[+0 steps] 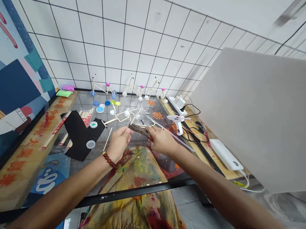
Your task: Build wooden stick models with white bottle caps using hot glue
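Observation:
Over the near side of the glass tabletop, my left hand [119, 142], with a beaded bracelet at its wrist, is closed in a pinch at the left end of a dark brown, bark-like piece [138, 129]. Fingers of my right hand [161, 140] wrap the other end of it. Its exact kind is too small to tell. Just beyond lies a frame of thin wooden sticks [120, 116] with a white bottle cap [127, 113] on it. One loose stick [107, 139] rests left of my left hand. A clear glue stick [181, 141] lies to the right.
At right stand a white glue gun [177, 121], a power strip [178, 106] and a white box [225, 154], with cables around. Black card [75, 131], packs of sticks [58, 128] and coloured caps [99, 109] lie left. Several stick models [101, 87] line the tiled wall. A large pale panel [265, 117] blocks the right.

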